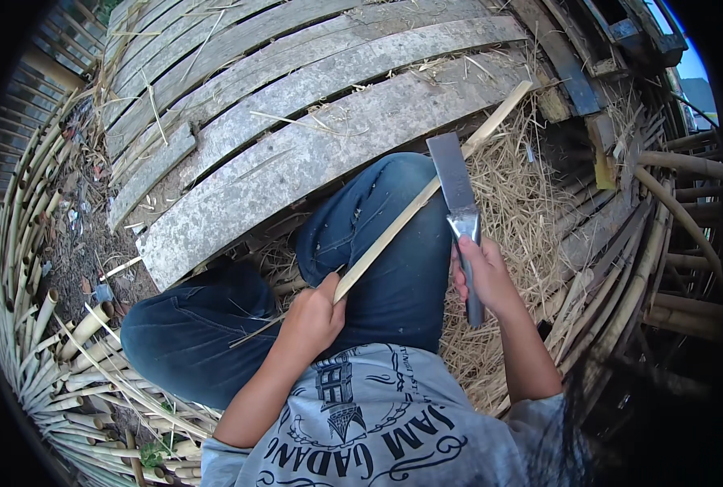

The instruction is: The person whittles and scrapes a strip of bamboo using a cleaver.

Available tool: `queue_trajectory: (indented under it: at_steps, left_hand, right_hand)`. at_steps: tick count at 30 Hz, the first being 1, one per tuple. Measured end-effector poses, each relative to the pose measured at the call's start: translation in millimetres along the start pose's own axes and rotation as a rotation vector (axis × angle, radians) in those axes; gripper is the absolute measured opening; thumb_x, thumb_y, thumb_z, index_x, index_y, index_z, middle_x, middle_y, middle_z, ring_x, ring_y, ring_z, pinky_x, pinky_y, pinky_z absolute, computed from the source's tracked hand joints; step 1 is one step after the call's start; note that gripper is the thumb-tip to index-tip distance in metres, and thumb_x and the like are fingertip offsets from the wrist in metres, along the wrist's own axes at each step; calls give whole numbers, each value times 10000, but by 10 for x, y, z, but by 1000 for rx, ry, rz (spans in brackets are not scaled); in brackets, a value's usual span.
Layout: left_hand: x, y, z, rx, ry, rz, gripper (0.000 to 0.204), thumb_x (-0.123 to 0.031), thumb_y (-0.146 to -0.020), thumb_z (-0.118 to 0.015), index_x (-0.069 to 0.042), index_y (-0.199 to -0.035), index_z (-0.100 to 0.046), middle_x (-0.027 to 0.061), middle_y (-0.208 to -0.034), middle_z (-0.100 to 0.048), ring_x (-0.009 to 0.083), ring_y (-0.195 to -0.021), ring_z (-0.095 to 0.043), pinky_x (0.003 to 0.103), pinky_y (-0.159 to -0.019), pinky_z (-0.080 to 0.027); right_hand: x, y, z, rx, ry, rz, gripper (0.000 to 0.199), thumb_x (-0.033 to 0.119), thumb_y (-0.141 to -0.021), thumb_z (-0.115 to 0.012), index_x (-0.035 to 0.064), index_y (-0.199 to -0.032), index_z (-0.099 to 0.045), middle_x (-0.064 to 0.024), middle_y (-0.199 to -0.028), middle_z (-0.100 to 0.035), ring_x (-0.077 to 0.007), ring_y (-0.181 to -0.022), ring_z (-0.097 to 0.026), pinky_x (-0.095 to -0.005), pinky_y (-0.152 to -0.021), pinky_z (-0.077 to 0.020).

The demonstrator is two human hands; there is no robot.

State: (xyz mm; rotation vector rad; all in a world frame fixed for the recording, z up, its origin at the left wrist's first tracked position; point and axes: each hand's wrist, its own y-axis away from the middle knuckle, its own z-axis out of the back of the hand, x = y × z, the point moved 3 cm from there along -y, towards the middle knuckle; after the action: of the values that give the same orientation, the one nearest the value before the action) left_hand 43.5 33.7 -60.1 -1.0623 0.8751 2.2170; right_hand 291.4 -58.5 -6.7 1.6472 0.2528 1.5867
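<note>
My left hand [313, 316] is closed round the lower part of a long pale bamboo strip [386, 238]. The strip slants up to the right across my bent knee, and its far end lies over the straw by the planks. A thin tail of it pokes out below my fist. In my right hand [485, 276] is a machete [456, 180] with a broad, blunt-ended metal blade and a grey tube-like handle. Its blade points up and lies across the strip in this view; whether the two touch, I cannot tell.
A low platform of weathered wooden planks [313, 142] stands in front of my legs. Straw-like shavings [503, 187] cover the ground at the right. Cut bamboo poles [77, 390] are stacked at the left, and more poles [686, 165] are at the right. A loose board [152, 174] lies at the platform's left.
</note>
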Motion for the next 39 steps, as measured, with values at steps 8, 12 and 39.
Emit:
queue_trajectory:
  at_steps: [8,12,39]
  left_hand:
    - [-16,-1,-41,14,27,-7,124,-74,-854,-566,7,-925,-504,283,-698,-588,485,-716,-589,556,-660,-456]
    - [-11,1,-17,-12,-5,-5,103,-56,-855,-548,8,-920,-501,293,-707,-575,489,-737,-578,555,-660,-438]
    - [-222,-19,43,-23,-69,-1,142,-66,-941,-479,38,-849,-508,240,-611,-541,434,-608,-595,457,-531,-424]
  right_hand:
    - [-126,34,39,72,14,-15,356,366,-999,-492,37,-861,-495,-30,-576,-513,-90,-425,-489,-248,-389,-389]
    - [-153,214,-101,225,177,5,366,378,-991,-505,19,-929,-534,-26,-581,-517,-80,-432,-493,-231,-399,-395]
    - [-349,274,-279,262,37,93,415,418,-987,-506,9,-1023,-559,-28,-559,-496,-97,-405,-490,-257,-379,-408]
